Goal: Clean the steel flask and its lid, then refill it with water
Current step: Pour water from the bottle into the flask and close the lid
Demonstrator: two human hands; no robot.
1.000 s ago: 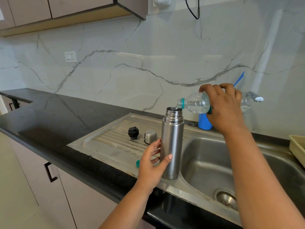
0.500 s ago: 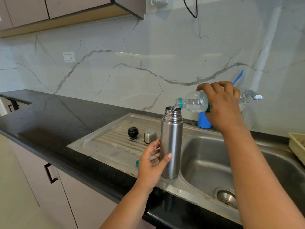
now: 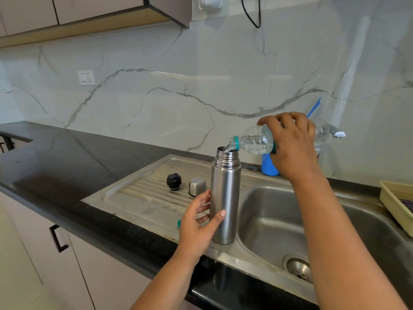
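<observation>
Water going from bottle (image 3: 257, 143) into flask (image 3: 225, 198), flask upright on sink (image 3: 143, 198) drainboard.
Right hand (image 3: 292, 144) grips tipped bottle above flask; left hand (image 3: 199, 227) wraps flask's lower body; steel cap (image 3: 197, 186) and black stopper (image 3: 173, 181) just behind flask.

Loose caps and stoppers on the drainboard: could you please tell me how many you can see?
3: a black stopper and a steel cap behind the left hand, and a teal cap partly hidden by that hand. More may be hidden.
</observation>
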